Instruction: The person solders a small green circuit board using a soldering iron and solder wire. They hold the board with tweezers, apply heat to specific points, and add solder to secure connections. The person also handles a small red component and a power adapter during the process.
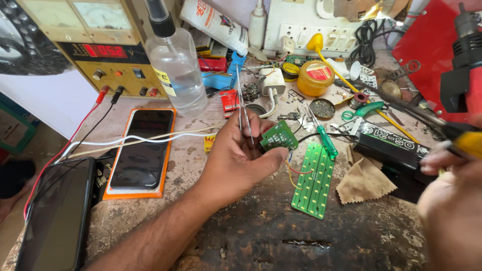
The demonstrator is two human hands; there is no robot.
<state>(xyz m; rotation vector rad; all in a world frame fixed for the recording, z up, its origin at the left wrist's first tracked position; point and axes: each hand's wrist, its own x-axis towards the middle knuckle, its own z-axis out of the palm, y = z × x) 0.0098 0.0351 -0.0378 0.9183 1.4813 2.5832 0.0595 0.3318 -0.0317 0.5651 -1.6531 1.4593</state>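
The small board (279, 135) is in the left hand (236, 158), pinched between thumb and fingers together with thin tweezers (243, 108) that point up. It is held just left of the long LED board (314, 180), which lies flat on the bench (261, 236), and thin wires join the two boards. A green screwdriver (324, 136) lies above the LED board, a brown cloth (365, 181) to its right. Further right, the right hand (449, 200) closes its fingers around a yellow tool (469, 143). Left of the LED board lies a phone (140, 153).
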